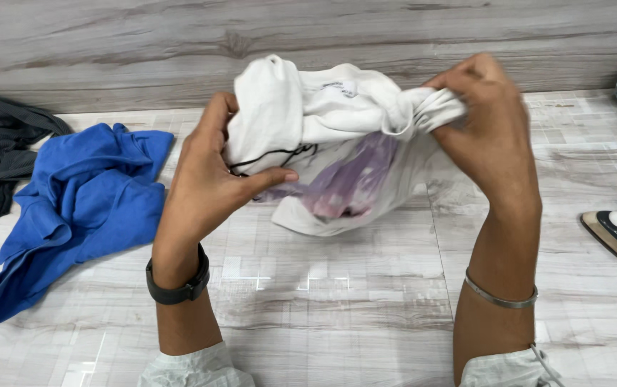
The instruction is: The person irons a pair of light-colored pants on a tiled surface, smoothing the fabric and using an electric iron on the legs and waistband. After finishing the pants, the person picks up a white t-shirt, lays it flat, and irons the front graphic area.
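White cotton garment [337,136], bunched, held above the pale wood-grain floor [337,301] at the upper centre of the frame. My left hand [211,172] pinches its left edge between thumb and fingers; my right hand [484,122] is closed tight on a gathered fold at its right end. Long axis runs left to right between both grips, neither hand nearer. A small white sewn label [340,87] sits near the top edge; a purple print shows on the lower part. At frame left lie a blue garment [72,208] and a dark grey garment [0,158], well apart.
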